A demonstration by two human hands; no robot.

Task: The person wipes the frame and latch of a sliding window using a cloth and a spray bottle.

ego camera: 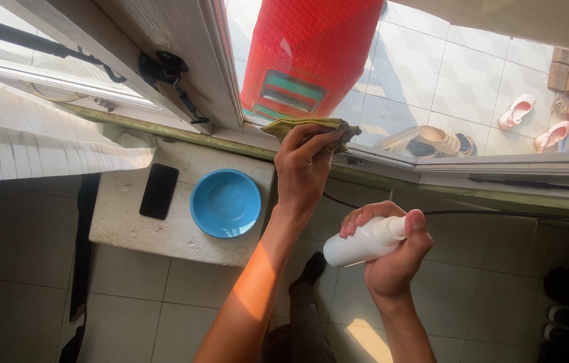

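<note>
Head view, tiled floor (163, 302); window sill (499, 195), blue bowl (225, 203)

Blue bowl (225, 202) — white bottle (358, 245) — olive cloth (304, 126).

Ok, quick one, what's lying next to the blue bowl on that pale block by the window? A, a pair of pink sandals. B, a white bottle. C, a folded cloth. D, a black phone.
D: a black phone lies flat on the pale block just left of the blue bowl, while the white bottle is in the right hand and the cloth is under the left hand at the window frame.
</note>
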